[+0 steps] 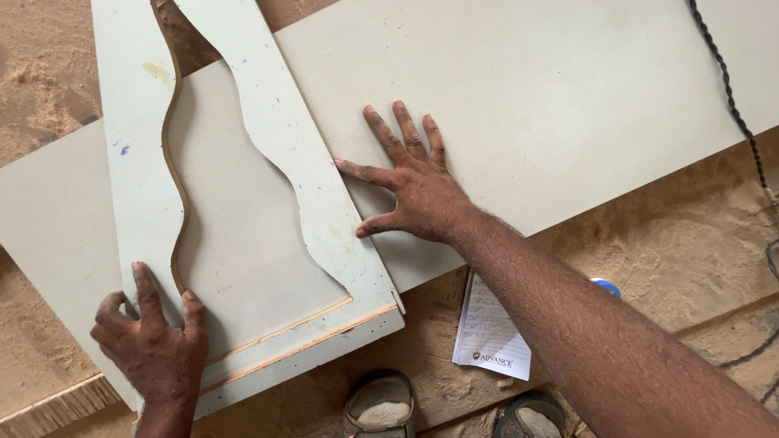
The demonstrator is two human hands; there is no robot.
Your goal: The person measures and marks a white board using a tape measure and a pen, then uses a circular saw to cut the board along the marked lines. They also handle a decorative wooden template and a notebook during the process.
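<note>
A pale cut-out template (296,154) with a wavy inner edge lies on top of a large pale board (527,97). My left hand (154,345) grips the template's lower left part, with fingers curled over its inner wavy edge. Spread flat on the board, my right hand (410,182) has its fingers apart, and its index fingertip touches the template's right edge.
The board rests on a floor covered with sawdust (673,243). A small lined notepad (491,328) lies below the board, with a blue round object (607,285) beside it. Two sandalled feet (380,403) show at the bottom. A twisted black cable (734,105) runs down the right side.
</note>
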